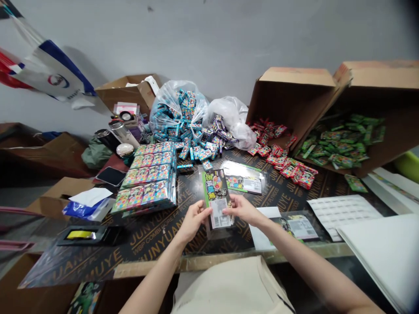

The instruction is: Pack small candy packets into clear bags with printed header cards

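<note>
Between my two hands is a printed plastic packet [216,187], black and green with a white label block near its lower end. My left hand [195,218] pinches its lower left edge with thumb and fingers. On the opposite edge, my right hand [244,209] grips it, the thumb lying over the label. Just behind it, a similar packet [247,183] lies flat on the dark table. Another such packet [299,226] rests to the right of my right forearm, partly over a white sheet.
Stacked multicoloured packs [147,179] stand left. Behind are a clear bag of blue small boxes [180,109], purple boxes [221,126] and red boxes [294,170]. A carton [393,91] at right holds green boxes [343,139]. A sticker sheet [343,211] lies right; a tape dispenser [88,235], left.
</note>
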`<state>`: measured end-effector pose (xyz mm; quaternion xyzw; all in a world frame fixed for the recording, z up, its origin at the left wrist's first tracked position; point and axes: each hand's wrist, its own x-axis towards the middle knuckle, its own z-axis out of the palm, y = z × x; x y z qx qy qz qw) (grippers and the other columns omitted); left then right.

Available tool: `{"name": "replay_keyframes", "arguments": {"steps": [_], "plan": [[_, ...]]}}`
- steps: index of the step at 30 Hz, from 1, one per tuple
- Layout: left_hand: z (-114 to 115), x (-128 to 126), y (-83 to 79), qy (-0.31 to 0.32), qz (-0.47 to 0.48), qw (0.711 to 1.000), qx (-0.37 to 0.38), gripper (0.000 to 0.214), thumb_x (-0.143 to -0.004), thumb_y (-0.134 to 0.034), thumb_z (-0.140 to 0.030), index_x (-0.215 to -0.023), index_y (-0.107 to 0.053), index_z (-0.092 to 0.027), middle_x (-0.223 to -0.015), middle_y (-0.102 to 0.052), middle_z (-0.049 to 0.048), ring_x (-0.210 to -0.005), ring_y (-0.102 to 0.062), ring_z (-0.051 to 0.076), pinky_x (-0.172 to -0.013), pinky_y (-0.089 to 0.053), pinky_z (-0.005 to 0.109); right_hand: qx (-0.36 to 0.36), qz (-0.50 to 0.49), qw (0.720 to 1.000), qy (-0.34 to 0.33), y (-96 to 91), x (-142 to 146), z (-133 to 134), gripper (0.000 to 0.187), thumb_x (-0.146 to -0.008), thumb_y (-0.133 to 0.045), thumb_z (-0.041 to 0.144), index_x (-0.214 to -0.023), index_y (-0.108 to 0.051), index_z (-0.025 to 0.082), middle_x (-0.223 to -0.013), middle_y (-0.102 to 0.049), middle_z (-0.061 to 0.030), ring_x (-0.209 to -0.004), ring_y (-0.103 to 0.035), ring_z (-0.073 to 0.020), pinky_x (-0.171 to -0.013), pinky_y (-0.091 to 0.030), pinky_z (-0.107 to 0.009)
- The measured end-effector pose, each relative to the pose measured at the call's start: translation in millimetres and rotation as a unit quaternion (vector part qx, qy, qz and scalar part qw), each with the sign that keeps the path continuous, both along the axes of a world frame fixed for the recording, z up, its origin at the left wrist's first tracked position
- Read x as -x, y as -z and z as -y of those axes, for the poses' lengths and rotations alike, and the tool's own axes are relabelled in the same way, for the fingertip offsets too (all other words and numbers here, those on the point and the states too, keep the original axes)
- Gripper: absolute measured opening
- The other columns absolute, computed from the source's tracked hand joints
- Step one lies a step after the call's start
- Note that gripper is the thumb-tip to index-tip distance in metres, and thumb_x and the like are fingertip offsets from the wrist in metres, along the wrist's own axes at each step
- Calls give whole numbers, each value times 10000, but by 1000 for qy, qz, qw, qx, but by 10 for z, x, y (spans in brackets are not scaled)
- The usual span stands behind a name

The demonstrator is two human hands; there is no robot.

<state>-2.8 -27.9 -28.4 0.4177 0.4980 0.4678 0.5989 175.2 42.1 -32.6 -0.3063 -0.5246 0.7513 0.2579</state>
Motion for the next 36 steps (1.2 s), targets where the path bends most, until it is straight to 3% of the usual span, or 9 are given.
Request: {"name": "replay_keyframes", "arguments": {"steps": [2,5,7,10,14,19,23,27,36], "plan": [[22,-51,59,27,6,999,-17,274,-735,-616,-325,-923,-602,-126,-797,-650,41,-666,-591,139,-601,-467,236,-24,-22,998,56,-8,-9,-84,497,-593,-747,285,-1036,-541,191,-847,-643,-4,-738,-599,-146,-731,-477,-294],[-3,-179,83,15,62,997,-36,348,-676,-678,-275,-990,-607,-143,-974,-652,66,-881,-598,187,-819,-454,308,-64,-41,976,203,-26,50,-123,321,-641,-711,292,-912,-578,184,-825,-631,6,-735,-575,-125,-745,-456,-254],[-62,-289,48,-79,129,988,-41,383,-673,-678,-309,-1015,-602,-153,-1025,-647,69,-936,-593,198,-866,-434,324,-69,-48,971,224,-41,135,-59,249,-656,-698,313,-836,-594,176,-787,-631,5,-707,-567,-127,-709,-458,-244],[-168,-441,-24,-240,234,942,-29,347,-726,-606,-405,-940,-628,-132,-901,-682,64,-829,-630,185,-805,-459,317,-56,-66,966,242,-71,284,127,267,-720,-635,385,-904,-604,194,-850,-646,-5,-765,-576,-147,-714,-463,-251],[-236,-517,-38,-306,274,912,8,247,-684,-642,-341,-777,-653,-112,-697,-679,19,-663,-629,139,-705,-464,258,11,-84,939,333,-93,391,281,404,-829,-411,500,-856,-647,174,-809,-667,-37,-788,-596,-179,-722,-469,-288],[-194,-356,-68,-256,229,938,52,154,-627,-601,-217,-725,-669,-119,-696,-685,27,-639,-621,136,-657,-464,249,21,-44,952,303,-82,282,181,173,-708,-549,288,-659,-663,167,-714,-668,-21,-723,-606,-169,-698,-460,-276],[-115,-212,-242,-192,0,980,-58,139,-613,-614,-136,-727,-694,-141,-768,-700,53,-749,-634,168,-747,-466,279,-30,-39,964,261,-127,94,76,111,-649,-615,208,-746,-664,185,-733,-676,-13,-714,-625,-162,-689,-466,-279],[-71,-150,-365,-137,-177,965,-139,84,-657,-648,-219,-658,-697,-151,-769,-697,65,-754,-636,186,-748,-480,294,-148,16,973,178,-180,-54,64,168,-711,-627,297,-806,-699,180,-841,-695,-61,-818,-626,-202,-698,-485,-311],[-243,-21,-413,-31,-204,977,-60,218,-638,-691,-311,-746,-698,-123,-699,-702,62,-646,-631,176,-634,-483,260,-193,69,971,126,-277,-109,33,200,-726,-627,337,-792,-684,157,-672,-648,-10,-577,-559,-115,-575,-455,-243]]}}
